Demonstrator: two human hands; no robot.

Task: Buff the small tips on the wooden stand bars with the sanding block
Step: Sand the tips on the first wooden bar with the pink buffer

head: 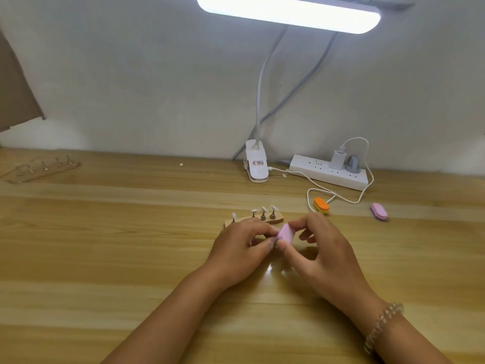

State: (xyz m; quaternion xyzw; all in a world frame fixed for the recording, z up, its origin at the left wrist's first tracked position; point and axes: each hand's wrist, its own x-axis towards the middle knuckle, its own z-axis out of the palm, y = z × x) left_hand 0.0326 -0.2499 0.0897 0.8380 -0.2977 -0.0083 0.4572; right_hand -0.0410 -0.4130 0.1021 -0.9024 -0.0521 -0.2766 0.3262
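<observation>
A short wooden stand bar (275, 220) lies on the wooden table (105, 245), with several small white tips (263, 209) standing on pegs along it. My left hand (244, 250) is just in front of the bar, its fingers curled and pinching something small that I cannot make out. My right hand (320, 248) holds a pink sanding block (285, 233) between thumb and forefinger, pressed against the left fingertips. What lies between the two hands is hidden.
A second wooden stand bar (42, 168) with pegs lies at the far left. An orange sanding block (321, 205) and a pink-purple one (379, 211) lie at right. Behind stand a clip lamp base (256, 164), a white power strip (328, 174) and a white cable (341, 197).
</observation>
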